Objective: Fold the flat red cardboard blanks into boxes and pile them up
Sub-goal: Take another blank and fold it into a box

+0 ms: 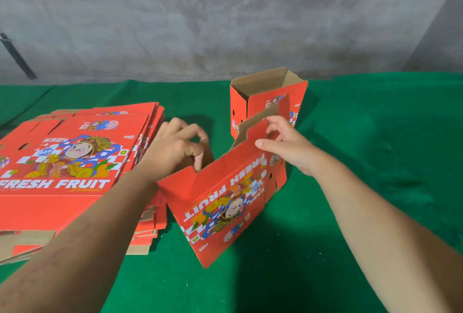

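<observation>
A half-folded red "Fresh Fruit" box (pixel 220 202) stands upside down on the green cloth in front of me, its printed side facing me. My left hand (pixel 175 147) reaches into its open top at the left end, fingers curled on an inner flap. My right hand (pixel 283 142) pinches the raised red flap at the box's far right corner. A stack of flat red blanks (pixel 67 162) lies to the left. One folded box (pixel 265 97) stands upright behind, open at the top.
Green cloth (pixel 363 162) covers the table, with free room to the right and front. A grey concrete wall (pixel 225 24) rises right behind the table. A dark pole (pixel 17 57) leans at the far left.
</observation>
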Action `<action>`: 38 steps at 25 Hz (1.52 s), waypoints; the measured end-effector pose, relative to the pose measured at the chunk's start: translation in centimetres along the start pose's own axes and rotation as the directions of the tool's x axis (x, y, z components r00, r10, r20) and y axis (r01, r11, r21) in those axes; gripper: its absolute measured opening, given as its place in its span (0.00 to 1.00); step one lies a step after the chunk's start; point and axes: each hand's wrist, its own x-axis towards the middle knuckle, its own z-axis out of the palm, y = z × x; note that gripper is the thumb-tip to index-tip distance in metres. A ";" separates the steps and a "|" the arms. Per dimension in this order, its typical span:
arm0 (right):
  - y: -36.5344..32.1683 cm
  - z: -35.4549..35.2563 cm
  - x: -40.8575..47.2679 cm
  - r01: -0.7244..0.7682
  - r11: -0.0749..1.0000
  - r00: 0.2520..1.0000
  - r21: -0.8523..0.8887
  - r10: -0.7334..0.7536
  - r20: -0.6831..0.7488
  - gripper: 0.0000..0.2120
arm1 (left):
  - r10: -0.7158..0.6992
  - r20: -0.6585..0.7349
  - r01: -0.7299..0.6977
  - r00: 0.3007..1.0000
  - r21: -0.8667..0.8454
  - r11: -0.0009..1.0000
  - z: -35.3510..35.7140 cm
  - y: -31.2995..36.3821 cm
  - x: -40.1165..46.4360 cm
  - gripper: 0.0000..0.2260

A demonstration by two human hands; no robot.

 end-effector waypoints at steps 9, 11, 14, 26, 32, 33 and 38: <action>3.4 -4.5 -5.3 -0.183 0.761 0.936 -0.622 -0.059 -0.347 0.33 | -0.762 -0.253 0.606 0.596 -0.480 0.634 3.0 -4.0 -3.4 0.24; 3.4 -2.9 -6.6 -0.246 0.731 0.889 -0.637 -0.091 -0.449 0.29 | -0.650 -0.254 0.586 0.716 -0.286 0.758 3.0 -4.1 -2.8 0.19; 3.2 -0.2 -7.1 -0.408 0.649 0.823 -0.642 -0.042 -0.567 0.25 | -0.475 -0.006 0.471 0.880 -0.126 0.873 0.7 -3.6 -1.6 0.25; 0.4 4.4 -3.7 -0.107 0.675 0.979 -0.730 -0.058 -0.198 0.30 | -0.717 -0.209 0.665 0.665 -0.271 0.696 3.4 4.2 -1.9 0.44; 1.8 4.6 -3.0 -0.223 0.665 0.975 -0.713 0.152 -0.163 0.51 | -0.466 -0.220 0.441 0.857 -0.154 0.884 6.3 6.8 -2.3 0.26; 1.8 4.8 -3.3 -0.206 0.666 0.974 -0.717 0.070 -0.215 0.51 | -0.409 -0.142 0.394 0.902 -0.123 0.911 6.6 7.2 -2.6 0.18; 1.8 6.7 -5.4 -0.317 0.680 0.713 -0.661 -0.288 -0.639 0.59 | -0.592 0.178 0.575 0.786 0.140 0.806 7.7 5.9 -0.7 0.26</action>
